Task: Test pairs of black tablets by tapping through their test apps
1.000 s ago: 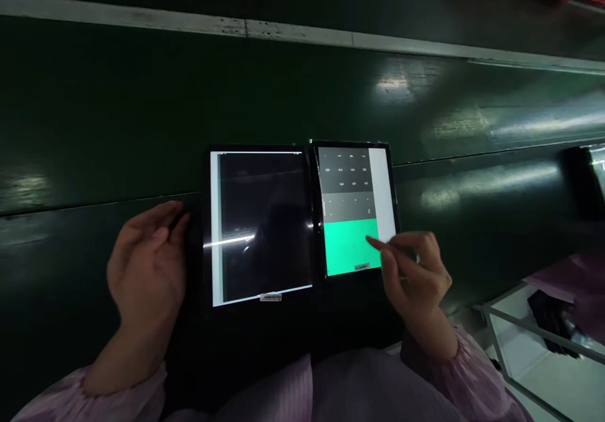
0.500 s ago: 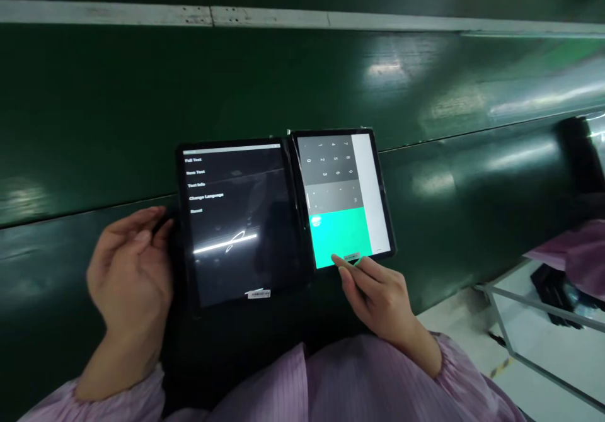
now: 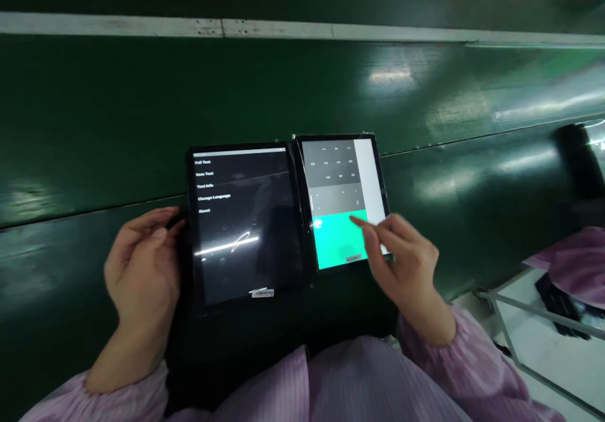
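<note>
Two tablets lie side by side on the green bench. The left tablet (image 3: 246, 220) has a dark screen with a short white text menu and a small white label at its lower edge. The right tablet (image 3: 338, 233) displays a sideways calculator, with grey number keys, a bright green area and a white strip. My left hand (image 3: 144, 271) is closed beside the left tablet's edge, pinching a thin black thing whose kind I cannot make out. Over the green area, my right hand (image 3: 409, 258) points with its index finger stretched out, holding nothing; whether the fingertip touches the glass is unclear.
The green bench top (image 3: 142, 94) runs across the view, with a pale strip (image 3: 274, 29) along its far part. At the right stand a metal-framed rack (image 3: 534, 321) holding dark items and a person's pink sleeve (image 3: 576, 268).
My right hand has moved up and right, its fingertip going from the bottom of the green area to near its top. The screens look the same, and my left hand keeps its pinch.
</note>
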The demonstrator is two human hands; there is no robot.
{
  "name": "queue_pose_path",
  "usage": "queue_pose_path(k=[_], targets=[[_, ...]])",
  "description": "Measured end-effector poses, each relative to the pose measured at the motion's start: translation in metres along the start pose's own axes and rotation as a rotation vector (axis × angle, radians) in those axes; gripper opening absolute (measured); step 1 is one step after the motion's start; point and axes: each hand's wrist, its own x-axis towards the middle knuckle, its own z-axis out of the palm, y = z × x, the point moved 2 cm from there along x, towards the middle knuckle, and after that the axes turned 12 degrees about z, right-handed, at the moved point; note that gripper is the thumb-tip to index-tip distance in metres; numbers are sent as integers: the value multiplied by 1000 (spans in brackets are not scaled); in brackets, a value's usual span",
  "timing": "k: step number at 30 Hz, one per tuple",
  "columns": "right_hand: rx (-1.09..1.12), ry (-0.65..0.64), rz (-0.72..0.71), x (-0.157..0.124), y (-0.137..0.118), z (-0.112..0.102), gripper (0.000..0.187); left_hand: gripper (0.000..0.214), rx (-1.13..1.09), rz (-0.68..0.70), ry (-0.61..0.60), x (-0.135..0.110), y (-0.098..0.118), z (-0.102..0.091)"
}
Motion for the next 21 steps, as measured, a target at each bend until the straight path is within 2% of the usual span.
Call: queue_pose_path(k=[2,5,8,12,17,21], targets=[[-72,62,2,28,14,7,38,16,-5,18,66,-1,7,4],[-84,118,-1,67,36,24,37,15,25,64,51,0,13,8],[-65,148,16,87,51,38,34,12,5,53,65,2,14,6],[-24,151,10,91,58,43,36,10,-8,-78,-2,2,14,5],[-10,115,-20,88,58,44,35,10,-20,-31,27,3,17,6],[-7,85,-1,95,61,52,36,8,-2,-56,-10,3,14,5]])
